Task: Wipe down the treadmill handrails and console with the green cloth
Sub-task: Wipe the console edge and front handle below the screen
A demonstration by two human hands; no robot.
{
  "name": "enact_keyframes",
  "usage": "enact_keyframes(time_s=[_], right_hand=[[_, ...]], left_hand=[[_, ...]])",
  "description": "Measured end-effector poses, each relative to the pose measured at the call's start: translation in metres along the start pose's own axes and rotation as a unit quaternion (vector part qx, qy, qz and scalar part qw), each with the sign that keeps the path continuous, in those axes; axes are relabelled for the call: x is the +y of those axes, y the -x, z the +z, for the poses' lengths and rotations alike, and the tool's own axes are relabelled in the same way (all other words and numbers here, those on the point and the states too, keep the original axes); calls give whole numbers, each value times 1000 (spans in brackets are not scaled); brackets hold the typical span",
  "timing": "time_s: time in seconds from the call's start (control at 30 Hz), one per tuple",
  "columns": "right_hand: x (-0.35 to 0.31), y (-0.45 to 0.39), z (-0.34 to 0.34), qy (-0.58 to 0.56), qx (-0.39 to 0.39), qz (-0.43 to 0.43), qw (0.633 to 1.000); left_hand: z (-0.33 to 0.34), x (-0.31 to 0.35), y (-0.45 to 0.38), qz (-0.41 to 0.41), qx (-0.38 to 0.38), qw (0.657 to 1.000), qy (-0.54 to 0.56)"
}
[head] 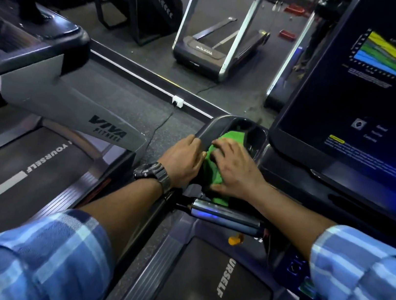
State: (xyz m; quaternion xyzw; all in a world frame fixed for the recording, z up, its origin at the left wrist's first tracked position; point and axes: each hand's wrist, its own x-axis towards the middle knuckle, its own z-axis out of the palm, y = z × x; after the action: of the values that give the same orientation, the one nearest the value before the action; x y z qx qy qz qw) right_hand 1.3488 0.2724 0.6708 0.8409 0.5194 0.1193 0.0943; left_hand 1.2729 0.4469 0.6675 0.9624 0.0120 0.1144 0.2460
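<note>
green cloth point(214, 170) mostly hidden under right hand point(233, 170) in tray point(210, 126).

I log: my right hand point(233, 170) pressed flat on a crumpled bright green cloth point(214, 170) in the dark plastic console side tray point(224, 124); my left hand point(182, 160), wristwatch on, gripping the tray's outer rim; chrome cylindrical handrail grip point(226, 217) just below; lit console screen point(371, 80) right.

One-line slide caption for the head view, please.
Right hand presses green cloth into treadmill side tray; left hand holds its rim.
</note>
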Motion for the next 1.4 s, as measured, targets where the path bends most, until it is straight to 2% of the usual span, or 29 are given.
enact_keyframes(time_s=[0.03, 0.13, 0.2, 0.27, 0.3, 0.37, 0.4, 0.43, 0.47, 0.53, 0.6, 0.67, 0.73, 0.8, 0.87, 0.97, 1.03, 1.1, 1.13, 1.17, 1.3, 1.33, 1.4], right_hand=[[-4, 4, 6, 5, -19, -5, 1000], [12, 34, 23, 40, -40, -172, 984], [33, 45, 16, 29, -82, -226, 970], [48, 44, 5, 21, -99, -190, 977], [51, 38, 2, 8, -76, -137, 988], [40, 24, 0, -53, -33, 24, 998], [28, 14, 1, -101, -34, 110, 988], [13, 8, 2, -128, -38, 161, 978], [1, 4, 7, -125, -37, 159, 979], [-10, 5, 14, -69, -55, 83, 993], [8, 5, 13, -85, -68, 57, 992], [28, -9, 18, -175, -47, 134, 974], [36, -38, 23, -282, -2, 270, 921], [28, -75, 28, -332, -32, 329, 884], [14, -98, 26, -306, -58, 303, 901], [-8, -96, 18, -232, -24, 236, 943], [-31, -75, 12, -266, -5, 142, 953], [-47, -52, 15, -319, 2, 40, 947], [-44, -49, 15, -321, -7, 18, 947], [-36, -51, 13, -310, -13, 22, 950], [-42, -84, -5, -196, -25, 194, 961], [-59, -88, -9, -164, -35, 200, 965], [-106, -87, -15, -172, -57, 156, 971]], left_hand=[[0, 0, 2, 4, 0, 1000, -2], [-3, 2, 6, 27, -25, 999, -22], [-5, 1, 8, 35, -45, 998, -34], [-6, 0, 11, 40, -55, 997, -37], [-6, -1, 13, 39, -59, 997, -37], [-4, -1, 17, 40, -62, 997, -37], [-4, -1, 18, 40, -62, 996, -39], [-3, -1, 19, 41, -64, 996, -42], [-3, 0, 20, 42, -69, 996, -48], [-6, 0, 23, 52, -81, 992, -78], [-8, -2, 30, 70, -75, 988, -114], [-10, -4, 41, 68, -69, 988, -122], [-12, -3, 52, 56, -63, 989, -122], [-14, -2, 61, 49, -57, 989, -128], [-17, -3, 71, 47, -53, 989, -131], [-22, -9, 89, 53, -45, 989, -131], [-30, -14, 100, 66, -34, 989, -127], [-35, -19, 108, 76, -27, 989, -125], [-37, -20, 112, 76, -30, 989, -126], [-38, -21, 116, 72, -38, 989, -127], [-44, -21, 144, 36, -61, 988, -135], [-46, -19, 153, 22, -59, 989, -133], [-51, -17, 169, -22, -46, 990, -129]])
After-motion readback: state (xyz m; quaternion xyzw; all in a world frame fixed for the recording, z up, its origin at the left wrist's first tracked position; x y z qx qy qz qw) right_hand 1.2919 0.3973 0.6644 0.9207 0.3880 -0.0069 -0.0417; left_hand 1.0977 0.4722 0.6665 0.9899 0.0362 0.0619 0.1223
